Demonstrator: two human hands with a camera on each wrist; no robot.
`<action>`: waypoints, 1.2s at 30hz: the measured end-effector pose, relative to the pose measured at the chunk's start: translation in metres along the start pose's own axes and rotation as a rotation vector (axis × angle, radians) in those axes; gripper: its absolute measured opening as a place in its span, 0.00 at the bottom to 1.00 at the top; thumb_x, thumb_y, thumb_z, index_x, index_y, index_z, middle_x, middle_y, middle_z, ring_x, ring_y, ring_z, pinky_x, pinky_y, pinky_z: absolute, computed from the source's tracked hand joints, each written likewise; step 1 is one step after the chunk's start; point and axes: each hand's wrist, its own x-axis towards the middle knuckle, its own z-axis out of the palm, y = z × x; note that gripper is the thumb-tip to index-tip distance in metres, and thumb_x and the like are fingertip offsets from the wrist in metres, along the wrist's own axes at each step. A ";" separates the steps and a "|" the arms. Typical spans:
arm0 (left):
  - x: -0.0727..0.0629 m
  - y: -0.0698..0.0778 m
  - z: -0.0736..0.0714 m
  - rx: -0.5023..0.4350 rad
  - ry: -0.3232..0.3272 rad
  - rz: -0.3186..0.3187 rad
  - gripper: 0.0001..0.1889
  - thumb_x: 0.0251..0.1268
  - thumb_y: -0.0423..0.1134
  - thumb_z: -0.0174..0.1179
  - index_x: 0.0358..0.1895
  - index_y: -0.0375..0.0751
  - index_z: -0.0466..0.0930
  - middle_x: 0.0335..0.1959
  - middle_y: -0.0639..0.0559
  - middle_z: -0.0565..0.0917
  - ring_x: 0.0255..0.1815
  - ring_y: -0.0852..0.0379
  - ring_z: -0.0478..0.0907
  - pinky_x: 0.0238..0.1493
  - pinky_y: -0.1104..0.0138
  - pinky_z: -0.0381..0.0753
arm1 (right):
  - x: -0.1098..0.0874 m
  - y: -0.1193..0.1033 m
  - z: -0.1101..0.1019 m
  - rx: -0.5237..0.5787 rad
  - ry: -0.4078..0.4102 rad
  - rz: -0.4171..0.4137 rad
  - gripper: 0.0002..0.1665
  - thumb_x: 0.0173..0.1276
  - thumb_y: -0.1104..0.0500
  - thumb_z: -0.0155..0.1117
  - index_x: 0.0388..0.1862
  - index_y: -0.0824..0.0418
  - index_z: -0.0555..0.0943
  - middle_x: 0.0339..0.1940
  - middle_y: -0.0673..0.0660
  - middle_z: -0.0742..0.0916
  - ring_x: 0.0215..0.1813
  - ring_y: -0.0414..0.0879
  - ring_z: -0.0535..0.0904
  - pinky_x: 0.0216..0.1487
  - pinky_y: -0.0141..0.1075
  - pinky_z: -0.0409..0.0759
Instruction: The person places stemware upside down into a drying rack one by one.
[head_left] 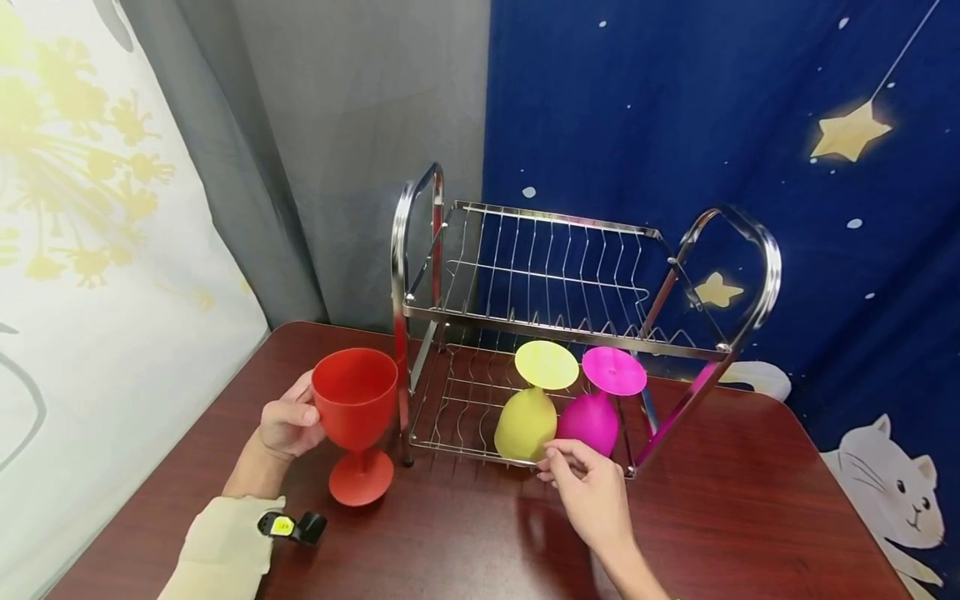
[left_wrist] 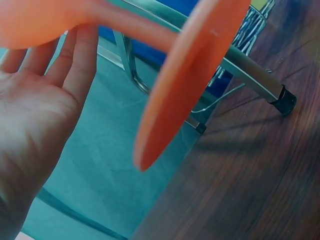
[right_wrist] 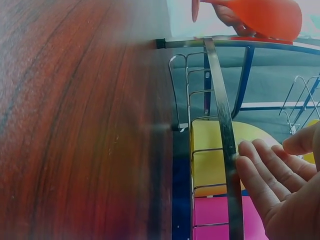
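Observation:
My left hand (head_left: 291,421) grips a red plastic goblet (head_left: 356,408) by the side of its bowl, left of the metal dish rack (head_left: 555,327). The goblet is upright, and its round foot (left_wrist: 187,85) hangs above the table in the left wrist view. On the rack's lower tier, a yellow goblet (head_left: 525,425) and a magenta goblet (head_left: 588,425) stand upside down side by side, feet up. My right hand (head_left: 596,500) is at the front rail (right_wrist: 227,125), fingers loosely extended beside the yellow bowl. Whether the fingertips touch rail or goblet, I cannot tell.
The two-tier rack stands on a dark red wooden table (head_left: 450,542). Its upper wire tier (head_left: 551,271) lies above the goblets, and curved side handles rise at both ends. Grey and blue curtains (head_left: 637,108) hang behind. A black strap (head_left: 292,527) is on the left wrist.

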 end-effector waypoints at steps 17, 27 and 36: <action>-0.001 -0.003 0.007 0.123 -0.023 -0.085 0.31 0.59 0.32 0.54 0.69 0.34 0.63 0.63 0.44 0.76 0.60 0.50 0.75 0.57 0.59 0.79 | 0.000 -0.001 -0.003 0.018 -0.003 0.012 0.06 0.68 0.65 0.62 0.40 0.65 0.86 0.27 0.57 0.89 0.28 0.44 0.86 0.33 0.32 0.84; 0.002 -0.009 0.012 0.140 -0.026 -0.202 0.38 0.54 0.31 0.60 0.72 0.34 0.59 0.66 0.42 0.73 0.64 0.46 0.72 0.58 0.55 0.78 | 0.000 0.000 -0.004 0.015 -0.001 0.003 0.06 0.68 0.65 0.63 0.40 0.65 0.86 0.27 0.56 0.89 0.28 0.43 0.86 0.32 0.32 0.84; 0.007 -0.019 0.019 0.199 -0.052 -0.263 0.39 0.54 0.32 0.61 0.72 0.31 0.57 0.66 0.38 0.71 0.63 0.42 0.71 0.56 0.49 0.79 | 0.001 -0.001 -0.004 0.027 -0.006 0.011 0.06 0.68 0.65 0.62 0.39 0.66 0.85 0.27 0.56 0.89 0.28 0.45 0.87 0.33 0.33 0.85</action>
